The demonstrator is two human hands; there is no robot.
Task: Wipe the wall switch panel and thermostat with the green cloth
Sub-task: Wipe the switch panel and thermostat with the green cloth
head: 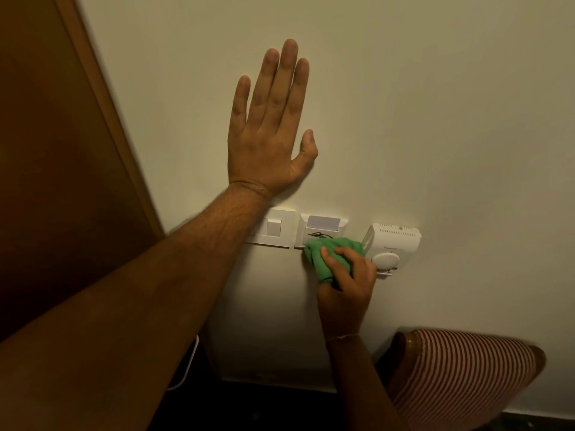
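My left hand (270, 126) lies flat on the cream wall, fingers spread, just above the white switch panel (275, 228); its forearm covers the panel's left part. Right of the switch sits a white key-card holder (322, 227) with a card in its slot. My right hand (345, 283) grips the bunched green cloth (323, 255) and presses it against the holder's lower edge. The white thermostat (392, 244) with a round dial hangs just right of the cloth, its lower left corner partly behind my fingers.
A brown wooden door and frame (77, 150) fill the left side. A chair with red-and-white striped upholstery (463, 377) stands at the lower right against the wall. A white cable (189, 365) hangs near the floor below my left arm.
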